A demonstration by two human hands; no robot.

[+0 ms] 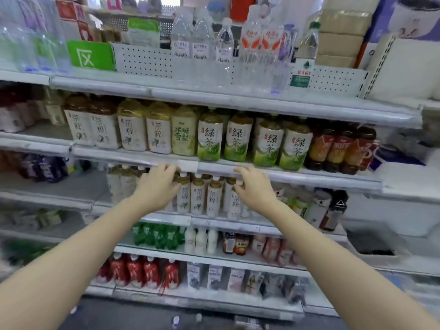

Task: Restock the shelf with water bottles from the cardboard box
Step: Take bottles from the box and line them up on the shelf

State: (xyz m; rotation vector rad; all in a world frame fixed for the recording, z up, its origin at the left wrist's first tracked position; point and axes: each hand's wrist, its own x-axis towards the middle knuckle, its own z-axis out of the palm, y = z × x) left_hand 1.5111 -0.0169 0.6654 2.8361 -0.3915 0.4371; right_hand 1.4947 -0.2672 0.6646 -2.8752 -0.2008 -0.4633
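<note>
High above the fingers (166,170), water bottles (202,41).

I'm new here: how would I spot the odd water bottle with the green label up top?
Find the top shelf, where clear water bottles stand in a cluster. Go to its right end, beside the stacked beige packs. The green-capped bottle there alone wears a green-and-white label; its neighbours show blue, red or purple.

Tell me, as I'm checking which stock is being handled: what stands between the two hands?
Small white-capped tea bottles stand in a row between the left hand and the right hand, seen in the head view.
</note>
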